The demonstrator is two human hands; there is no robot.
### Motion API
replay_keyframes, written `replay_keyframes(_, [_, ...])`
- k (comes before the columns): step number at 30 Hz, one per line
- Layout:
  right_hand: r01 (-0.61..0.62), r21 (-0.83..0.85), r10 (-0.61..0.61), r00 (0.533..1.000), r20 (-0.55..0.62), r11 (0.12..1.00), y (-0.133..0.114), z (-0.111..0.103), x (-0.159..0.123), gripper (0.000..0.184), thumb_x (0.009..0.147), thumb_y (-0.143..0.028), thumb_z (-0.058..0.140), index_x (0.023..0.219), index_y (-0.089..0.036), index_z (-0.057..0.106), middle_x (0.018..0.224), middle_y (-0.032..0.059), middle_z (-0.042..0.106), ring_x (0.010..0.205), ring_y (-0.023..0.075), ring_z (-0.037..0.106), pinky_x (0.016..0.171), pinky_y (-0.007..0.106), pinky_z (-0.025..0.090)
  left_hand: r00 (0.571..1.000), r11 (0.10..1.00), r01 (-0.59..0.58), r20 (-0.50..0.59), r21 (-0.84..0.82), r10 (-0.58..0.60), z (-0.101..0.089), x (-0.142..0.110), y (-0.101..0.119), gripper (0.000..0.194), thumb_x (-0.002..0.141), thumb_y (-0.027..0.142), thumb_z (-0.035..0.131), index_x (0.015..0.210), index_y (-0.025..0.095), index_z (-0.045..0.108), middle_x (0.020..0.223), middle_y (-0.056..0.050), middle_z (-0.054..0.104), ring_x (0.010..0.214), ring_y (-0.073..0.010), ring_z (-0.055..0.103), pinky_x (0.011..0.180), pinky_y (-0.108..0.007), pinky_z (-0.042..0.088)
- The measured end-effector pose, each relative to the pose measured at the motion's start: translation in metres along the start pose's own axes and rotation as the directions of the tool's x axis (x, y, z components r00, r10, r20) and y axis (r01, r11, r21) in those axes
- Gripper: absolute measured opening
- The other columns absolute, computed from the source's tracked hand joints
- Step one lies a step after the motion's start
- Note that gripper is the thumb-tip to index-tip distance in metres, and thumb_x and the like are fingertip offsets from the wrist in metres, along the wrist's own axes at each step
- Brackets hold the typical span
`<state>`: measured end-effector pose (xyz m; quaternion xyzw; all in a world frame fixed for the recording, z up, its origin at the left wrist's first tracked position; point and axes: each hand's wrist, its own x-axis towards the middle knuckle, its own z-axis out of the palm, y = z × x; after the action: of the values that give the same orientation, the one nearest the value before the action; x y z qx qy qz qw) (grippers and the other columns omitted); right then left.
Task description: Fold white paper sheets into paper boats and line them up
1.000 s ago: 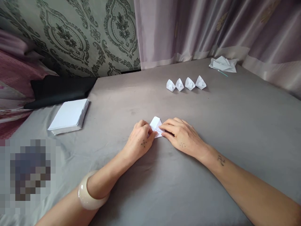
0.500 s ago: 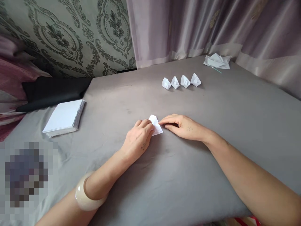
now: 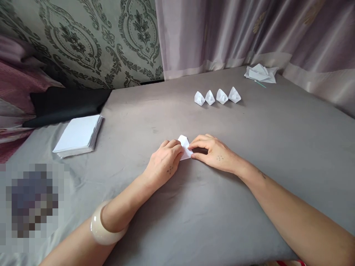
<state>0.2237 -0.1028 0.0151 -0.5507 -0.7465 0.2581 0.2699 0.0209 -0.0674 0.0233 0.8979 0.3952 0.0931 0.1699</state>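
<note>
A small folded piece of white paper (image 3: 184, 142) lies on the grey cloth between my two hands. My left hand (image 3: 165, 159) is closed at its left side, fingers bent over the paper and covering part of it. At the opposite edge, the thumb and fingertips of my right hand (image 3: 212, 151) touch the paper's right corner in a loose pinch. Beyond the hands stands a row of several small folded white paper shapes (image 3: 222, 96), each with a pointed top.
On the left sits a stack of white paper sheets (image 3: 79, 135), with black cloth (image 3: 69, 105) behind it. Folded white papers (image 3: 260, 74) and a thin greenish stick (image 3: 260, 84) lie at the far right, near the curtain (image 3: 222, 37). A blurred-out patch (image 3: 33, 203) covers something at lower left.
My right hand drew slightly away from the paper, then came back to its right corner. My left hand's fingers shifted onto the paper's left part. The view swayed a little.
</note>
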Motion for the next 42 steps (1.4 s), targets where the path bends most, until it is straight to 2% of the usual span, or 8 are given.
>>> replay_keyframes(4, [0.038,-0.059,-0.037,0.999,0.017,0.997,-0.002,0.0,-0.002,0.022,0.089,-0.026,0.058,0.106,-0.031,0.071,0.105,-0.0003,0.067,0.096,0.0184,0.055,0.09,0.037,0.044,1.0,1.0,-0.013,-0.013,0.02,0.013,0.001,0.0,-0.002,0.025,0.098,0.025,0.038,0.098,0.022,0.062,0.109,-0.003,0.061,0.096,-0.0183,0.053,0.072,-0.028,0.049])
replay_keyframes(7, [0.101,-0.18,-0.098,0.995,0.03,0.978,-0.008,0.002,-0.005,0.027,0.093,-0.023,0.05,0.109,-0.031,0.07,0.105,0.0013,0.065,0.094,0.0184,0.054,0.089,0.036,0.043,1.0,0.986,-0.011,-0.021,0.167,0.015,0.003,-0.001,0.003,0.024,0.097,0.022,0.038,0.101,0.021,0.062,0.109,-0.006,0.059,0.094,-0.0194,0.054,0.067,-0.028,0.049])
replay_keyframes(11, [0.169,-0.362,-0.164,0.985,0.045,0.917,-0.017,0.005,-0.008,0.031,0.095,-0.017,0.043,0.112,-0.024,0.067,0.105,0.0066,0.064,0.095,0.0204,0.054,0.086,0.038,0.043,0.991,0.878,-0.122,0.008,0.464,0.133,0.005,-0.006,0.023,0.024,0.092,0.01,0.041,0.096,0.014,0.064,0.099,-0.011,0.061,0.088,-0.022,0.056,0.071,-0.033,0.05])
replay_keyframes(14, [0.226,-0.397,-0.218,0.974,0.065,0.89,-0.02,0.006,-0.008,0.03,0.094,-0.014,0.042,0.111,-0.02,0.066,0.111,0.0086,0.062,0.105,0.0221,0.054,0.092,0.039,0.043,0.989,0.819,-0.144,0.055,0.555,0.137,0.008,-0.013,0.04,0.027,0.087,0.001,0.042,0.096,0.01,0.066,0.088,-0.01,0.064,0.082,-0.0205,0.059,0.069,-0.031,0.05])
replay_keyframes(17, [0.268,-0.378,-0.26,0.963,0.075,0.886,-0.018,0.007,-0.007,0.029,0.094,-0.013,0.041,0.109,-0.018,0.065,0.116,0.0082,0.062,0.112,0.0219,0.053,0.097,0.039,0.042,0.991,0.773,-0.126,0.038,0.622,0.13,0.013,-0.024,0.053,0.03,0.088,0.006,0.045,0.11,0.005,0.064,0.1,-0.015,0.068,0.09,-0.024,0.063,0.079,-0.036,0.051])
replay_keyframes(24, [0.282,-0.346,-0.259,0.959,0.114,0.895,-0.013,0.007,-0.011,0.037,0.09,-0.008,0.041,0.12,-0.019,0.06,0.119,0.0074,0.06,0.112,0.0216,0.051,0.101,0.04,0.041,0.985,0.804,-0.062,-0.092,0.592,0.144,0.031,-0.04,0.063,0.076,0.093,0.059,0.033,0.121,-0.007,0.058,0.125,-0.029,0.059,0.119,-0.0365,0.056,0.097,-0.043,0.044])
replay_keyframes(34, [0.238,-0.351,-0.208,0.97,0.122,0.906,-0.016,0.008,0.002,0.043,0.086,-0.008,0.044,0.121,-0.022,0.063,0.11,0.0083,0.058,0.103,0.0217,0.052,0.097,0.041,0.041,0.997,0.874,-0.001,-0.069,0.486,0.04,0.038,-0.044,0.067,0.088,0.09,0.066,0.026,0.129,-0.008,0.052,0.135,-0.032,0.048,0.129,-0.0428,0.045,0.1,-0.049,0.044])
replay_keyframes(42, [0.241,-0.293,-0.226,0.971,0.083,0.925,-0.011,0.006,0.004,0.041,0.084,-0.008,0.046,0.114,-0.025,0.068,0.106,0.0044,0.061,0.1,0.0186,0.053,0.095,0.037,0.041,0.997,0.825,0.066,-0.015,0.561,-0.07,0.029,-0.044,0.073,0.083,0.088,0.065,0.039,0.12,-0.009,0.06,0.123,-0.036,0.056,0.116,-0.0449,0.057,0.092,-0.05,0.048])
